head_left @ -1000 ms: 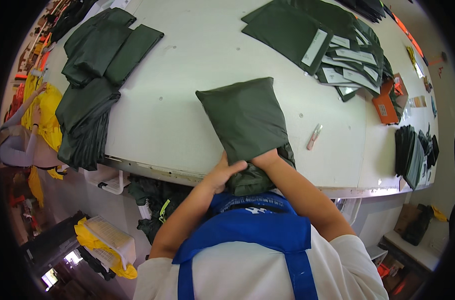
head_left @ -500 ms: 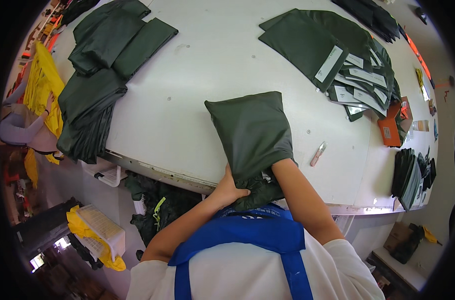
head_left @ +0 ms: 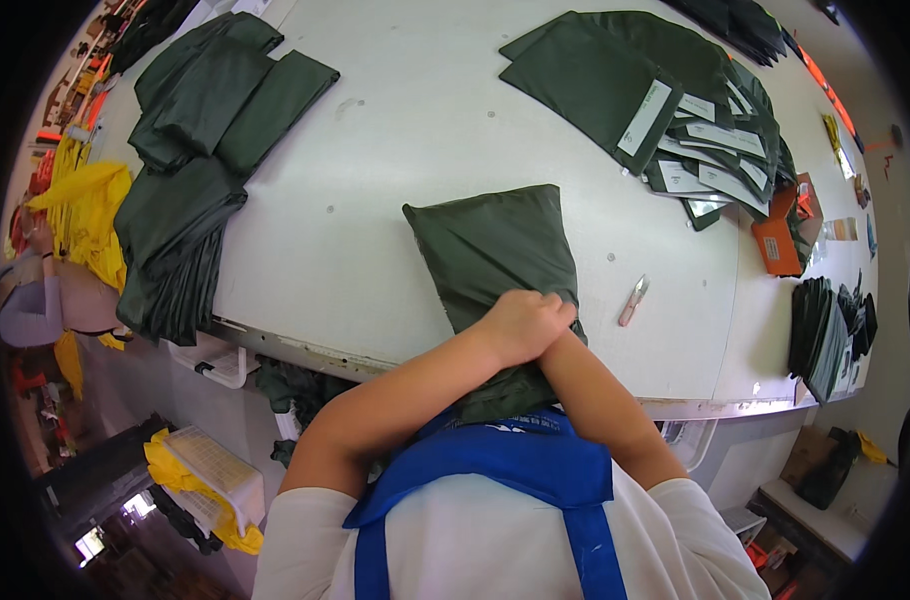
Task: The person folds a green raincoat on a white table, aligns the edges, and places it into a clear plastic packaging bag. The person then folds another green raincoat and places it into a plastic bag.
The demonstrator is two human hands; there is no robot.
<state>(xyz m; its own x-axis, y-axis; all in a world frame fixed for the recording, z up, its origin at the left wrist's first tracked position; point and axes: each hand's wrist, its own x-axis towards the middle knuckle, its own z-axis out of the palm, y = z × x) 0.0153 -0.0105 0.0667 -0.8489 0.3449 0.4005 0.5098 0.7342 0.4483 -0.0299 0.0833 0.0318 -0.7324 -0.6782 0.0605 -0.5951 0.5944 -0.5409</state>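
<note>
A dark green fabric pouch [head_left: 495,240] lies at the table's near edge, its closed end pointing away from me and its loose lower part hanging against my blue apron. My left hand [head_left: 528,322] crosses over to the pouch's right side, fingers bent and closed on the fabric by that edge. Beneath it, my right forearm [head_left: 600,410] runs up to the same spot. The right hand itself is hidden by the left hand and the fabric. To the right of the pouch lies a pair of thread snips [head_left: 633,300] with a pinkish handle.
Folded green pieces [head_left: 180,210] are stacked at the left. More green pouches [head_left: 615,90] with white labels fan out at the far right, beside an orange box [head_left: 780,240]. Dark folded pieces [head_left: 820,335] stand at the right edge. Another person [head_left: 50,295] handles yellow fabric at far left.
My left hand has moved from the pouch's lower left side up across to its right edge and closed there. The right wrist, earlier entering the pouch, is now covered by the left hand.
</note>
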